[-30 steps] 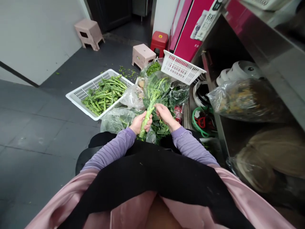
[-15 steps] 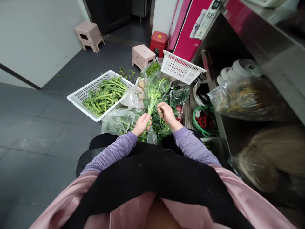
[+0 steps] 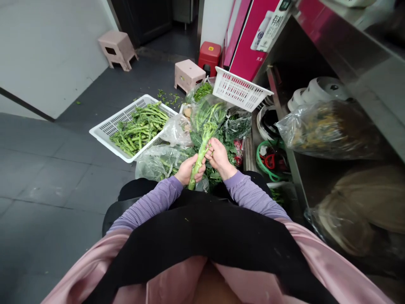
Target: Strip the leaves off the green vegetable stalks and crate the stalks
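White label (image 3: 274,26) on magenta panel (image 3: 243,63), above white basket (image 3: 242,89): "有机"; smaller print illegible. Same panel, nearer basket: "天", following character unclear. Yellow sticker (image 3: 211,48) on red stool (image 3: 211,57), left of basket: unreadable.

The floor (image 3: 60,177) at left is dark, matt and smooth, tiled. Far off, the pale pink stool (image 3: 117,44) looks like dull plastic. The slotted white basket (image 3: 123,117) at left is smooth plastic; the clear bag (image 3: 156,158) beside it is crinkled, glossy film. At right, the shelf (image 3: 363,69) has a metallic sheen. Near, striped cloth sleeves (image 3: 148,202) and a matt black cloth apron (image 3: 209,223). The held green stalk (image 3: 200,157) is smooth-skinned, its tip rough.
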Tool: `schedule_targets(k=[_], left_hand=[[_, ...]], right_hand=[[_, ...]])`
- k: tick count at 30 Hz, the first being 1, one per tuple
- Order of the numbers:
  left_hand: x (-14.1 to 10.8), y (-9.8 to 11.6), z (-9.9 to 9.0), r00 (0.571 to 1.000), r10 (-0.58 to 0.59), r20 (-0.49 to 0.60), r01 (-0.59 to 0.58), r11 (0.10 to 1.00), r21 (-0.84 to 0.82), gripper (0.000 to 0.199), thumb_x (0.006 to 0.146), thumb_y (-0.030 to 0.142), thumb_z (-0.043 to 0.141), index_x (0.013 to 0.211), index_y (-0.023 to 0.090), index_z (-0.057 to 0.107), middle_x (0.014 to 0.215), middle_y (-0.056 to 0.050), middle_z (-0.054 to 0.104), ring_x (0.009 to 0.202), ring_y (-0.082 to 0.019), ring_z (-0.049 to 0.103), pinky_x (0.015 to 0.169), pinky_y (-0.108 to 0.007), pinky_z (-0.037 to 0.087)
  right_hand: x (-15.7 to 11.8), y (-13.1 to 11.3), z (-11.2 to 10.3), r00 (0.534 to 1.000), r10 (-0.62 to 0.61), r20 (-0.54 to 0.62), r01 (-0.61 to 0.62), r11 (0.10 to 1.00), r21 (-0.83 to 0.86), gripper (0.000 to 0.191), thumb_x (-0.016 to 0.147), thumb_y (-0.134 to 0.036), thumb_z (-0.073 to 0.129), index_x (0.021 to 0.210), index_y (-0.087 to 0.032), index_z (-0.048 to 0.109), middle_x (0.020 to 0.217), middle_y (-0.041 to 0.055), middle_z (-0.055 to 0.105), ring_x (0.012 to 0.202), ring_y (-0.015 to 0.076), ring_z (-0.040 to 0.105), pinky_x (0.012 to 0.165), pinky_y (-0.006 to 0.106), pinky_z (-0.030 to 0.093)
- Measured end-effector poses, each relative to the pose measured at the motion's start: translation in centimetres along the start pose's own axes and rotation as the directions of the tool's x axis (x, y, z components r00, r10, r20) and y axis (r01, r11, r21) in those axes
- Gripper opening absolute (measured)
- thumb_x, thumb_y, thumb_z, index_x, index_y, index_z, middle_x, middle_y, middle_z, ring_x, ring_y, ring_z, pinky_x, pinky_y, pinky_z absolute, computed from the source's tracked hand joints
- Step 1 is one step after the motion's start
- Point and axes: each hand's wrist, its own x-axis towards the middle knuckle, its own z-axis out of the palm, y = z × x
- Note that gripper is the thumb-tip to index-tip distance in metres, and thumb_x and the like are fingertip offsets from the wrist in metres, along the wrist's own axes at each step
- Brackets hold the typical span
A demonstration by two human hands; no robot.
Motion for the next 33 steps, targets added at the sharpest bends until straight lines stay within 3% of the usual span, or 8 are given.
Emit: schedule_targets(k=[4,11,13,15,17,19,28,33], left_hand=[[0.1,-0.4,-0.2,0.941,0.252,-0.224,-0.134,0.89,0.436,0.033,0.083,0.05,0.052,0.086,0.017,0.048,0.059,0.003,0.052,0.036,-0.007,0.042,0.038,-0.02,0.033],[-0.1,-1.3,-0.5,0.676,0.611,-0.411,-0.01,0.565,0.825,0.026,0.07,0.035,0.069,0.089,0.02,0.06,0.066,0.0,0.056,0.065,-0.014,0.055,0.057,-0.02,0.037],[0.0,-1.3,-0.3,0.707,0.554,-0.441,-0.024,0.642,0.767,0.026,0.071,0.038,0.068,0.087,0.02,0.058,0.065,0.0,0.055,0.062,-0.014,0.054,0.055,-0.02,0.037],[0.0,-1.3,0.0,0.815,0.386,-0.433,-0.066,0.803,0.592,0.03,0.076,0.047,0.061,0.085,0.019,0.053,0.061,0.002,0.053,0.049,-0.01,0.049,0.047,-0.02,0.035],[0.0,-1.1,0.2,0.916,0.213,-0.34,-0.086,0.932,0.353,0.037,0.081,0.055,0.051,0.086,0.019,0.049,0.057,0.004,0.05,0.038,-0.007,0.041,0.04,-0.02,0.033],[0.0,-1.1,0.4,0.957,0.153,-0.246,-0.102,0.972,0.21,0.04,0.081,0.057,0.049,0.088,0.018,0.047,0.057,0.005,0.05,0.034,-0.006,0.039,0.037,-0.019,0.032],[0.1,-1.6,-0.4,0.963,0.195,-0.184,-0.111,0.916,0.385,0.039,0.081,0.055,0.053,0.084,0.017,0.048,0.056,0.005,0.052,0.034,-0.005,0.043,0.035,-0.018,0.031],[-0.9,-2.5,-0.2,0.921,0.285,-0.264,-0.098,0.828,0.552,0.033,0.08,0.049,0.055,0.078,0.017,0.048,0.055,0.005,0.05,0.036,-0.004,0.04,0.038,-0.018,0.03]], right_hand=[[-0.3,-1.1,-0.7,1.0,-0.008,-0.003,0.008,0.992,-0.125,0.032,0.075,-0.047,0.063,0.078,-0.02,0.046,0.054,-0.0081,0.04,0.04,0.0032,0.029,0.035,0.015,0.02],[0.6,-1.0,-0.7,0.99,-0.121,-0.078,0.063,0.851,-0.521,0.033,0.079,-0.051,0.056,0.071,-0.022,0.04,0.052,-0.0081,0.036,0.044,0.0064,0.033,0.04,0.019,0.026],[1.0,-0.5,-0.5,0.989,-0.118,-0.092,0.05,0.838,-0.543,0.031,0.08,-0.047,0.055,0.073,-0.023,0.038,0.052,-0.008,0.035,0.045,0.0071,0.033,0.041,0.02,0.026],[1.1,0.0,-0.2,0.989,-0.107,-0.104,0.048,0.886,-0.46,0.027,0.082,-0.045,0.052,0.076,-0.023,0.037,0.053,-0.0084,0.033,0.044,0.0068,0.032,0.04,0.019,0.025],[0.9,0.5,0.0,0.99,-0.067,-0.122,0.03,0.958,-0.285,0.023,0.083,-0.043,0.049,0.079,-0.024,0.036,0.054,-0.009,0.032,0.041,0.0057,0.028,0.038,0.018,0.022],[0.7,0.6,0.0,0.992,-0.019,-0.127,0.004,0.993,-0.118,0.022,0.082,-0.04,0.05,0.08,-0.023,0.037,0.055,-0.0095,0.033,0.04,0.0044,0.025,0.037,0.017,0.019],[0.6,-2.1,-1.1,0.999,0.011,0.049,-0.003,0.988,-0.154,0.035,0.075,-0.039,0.064,0.072,-0.022,0.034,0.052,-0.0099,0.036,0.04,0.0026,0.028,0.035,0.013,0.021],[0.4,-2.1,-1.4,0.948,0.315,0.043,-0.317,0.948,0.036,0.037,0.079,-0.028,0.057,0.063,-0.022,0.024,0.045,-0.0121,0.02,0.035,0.0021,0.014,0.031,0.013,0.015]])
